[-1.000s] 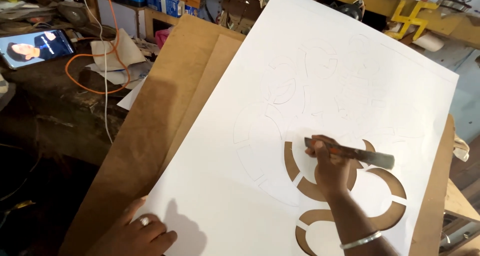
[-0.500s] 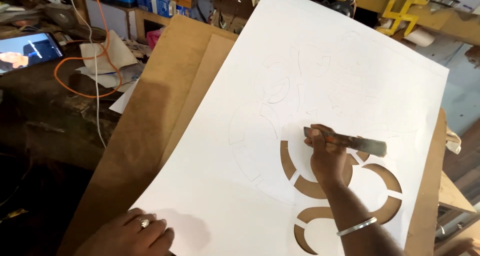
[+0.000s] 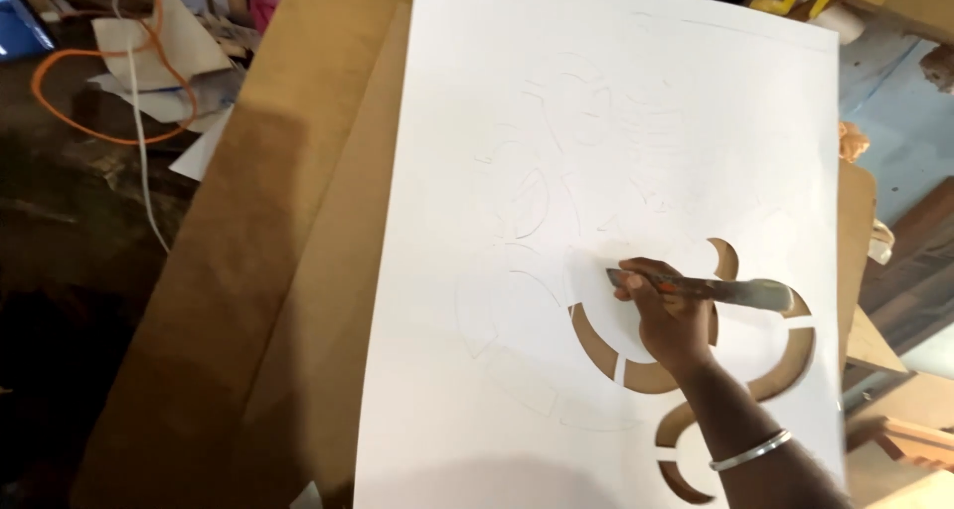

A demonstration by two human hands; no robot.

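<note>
Since the earlier frame our left hand has slipped out of view below the sheet's corner. Our right hand (image 3: 674, 322) is clamped around a flat metal-bladed cutting knife (image 3: 715, 290), tip on the large white paper sheet (image 3: 596, 151) with curved cut-outs, which lies on brown boards (image 3: 278, 270) atop the bench.

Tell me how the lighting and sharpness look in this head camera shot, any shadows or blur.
Head view: the white sheet is brightly, evenly lit; a soft shadow lies along its bottom edge. The bench at left is dark. The right hand and cutting tool look slightly soft, and the far background is blurred.
</note>
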